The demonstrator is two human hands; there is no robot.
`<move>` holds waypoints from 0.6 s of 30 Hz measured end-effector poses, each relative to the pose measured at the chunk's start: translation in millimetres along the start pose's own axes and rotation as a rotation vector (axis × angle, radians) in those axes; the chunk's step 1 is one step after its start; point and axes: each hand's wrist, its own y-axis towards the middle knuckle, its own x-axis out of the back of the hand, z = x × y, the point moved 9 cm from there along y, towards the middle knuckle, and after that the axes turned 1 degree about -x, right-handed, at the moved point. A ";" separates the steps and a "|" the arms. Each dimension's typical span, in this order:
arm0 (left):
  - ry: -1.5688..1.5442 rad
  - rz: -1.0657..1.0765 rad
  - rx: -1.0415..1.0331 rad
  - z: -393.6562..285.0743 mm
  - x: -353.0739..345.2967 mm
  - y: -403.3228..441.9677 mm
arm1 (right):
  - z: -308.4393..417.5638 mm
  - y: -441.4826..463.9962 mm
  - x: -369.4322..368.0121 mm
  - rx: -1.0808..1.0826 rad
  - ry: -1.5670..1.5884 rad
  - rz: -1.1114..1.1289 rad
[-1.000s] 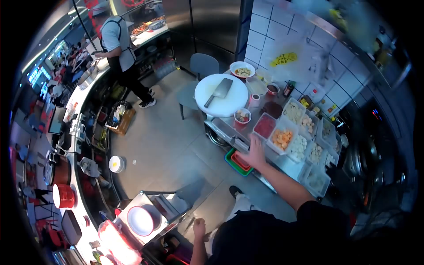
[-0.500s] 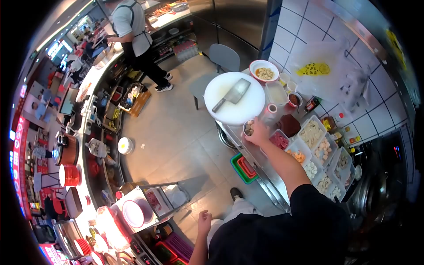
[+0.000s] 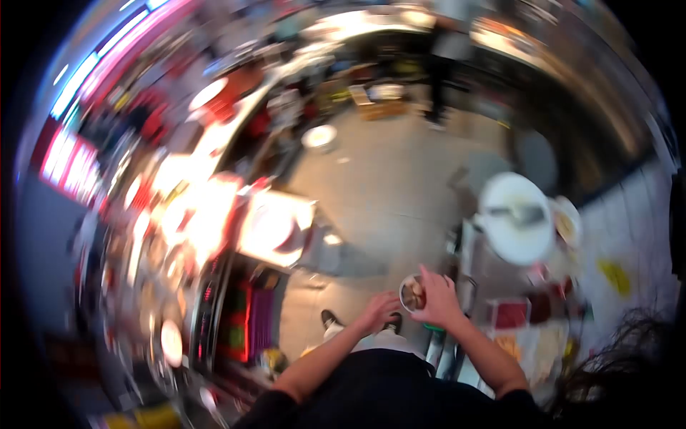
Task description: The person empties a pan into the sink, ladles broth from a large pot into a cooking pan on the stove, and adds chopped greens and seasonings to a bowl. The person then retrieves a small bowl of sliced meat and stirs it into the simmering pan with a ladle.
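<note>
In the blurred head view, my right hand [image 3: 437, 299] grips a small round cup [image 3: 412, 294] by its rim and side, above the floor at the lower middle. Pale brownish pieces lie inside the cup. My left hand [image 3: 379, 312] is just left of the cup, its fingers partly spread and nothing seen in them. To the upper right, a cleaver [image 3: 527, 214] rests on a round white cutting board [image 3: 509, 239]. Containers of red food [image 3: 511, 314] and orange food [image 3: 508, 347] stand on the counter right of my right forearm.
A bowl [image 3: 567, 223] stands beside the board. On the left is a cart [image 3: 304, 214] with a plate on top, near a brightly lit counter. A person [image 3: 443, 61] stands at the far counter. A grey chair [image 3: 534, 159] is behind the board, and a white tub [image 3: 319, 137] farther left.
The view has swung left. My right hand has gone from the food containers to the cup and lifted it off the counter. My left hand has come up close to the cup.
</note>
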 end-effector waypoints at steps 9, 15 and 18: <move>-0.513 -0.036 -0.207 -56.4 131.7 -142.7 | 261.7 54.4 -117.7 0.535 -0.060 0.441; -0.632 -0.164 -0.527 -124.6 237.6 -273.1 | 429.6 126.4 -166.6 0.803 0.260 0.342; -0.734 -0.297 -0.691 -140.4 328.7 -324.8 | 488.8 202.2 -235.5 0.653 0.314 0.281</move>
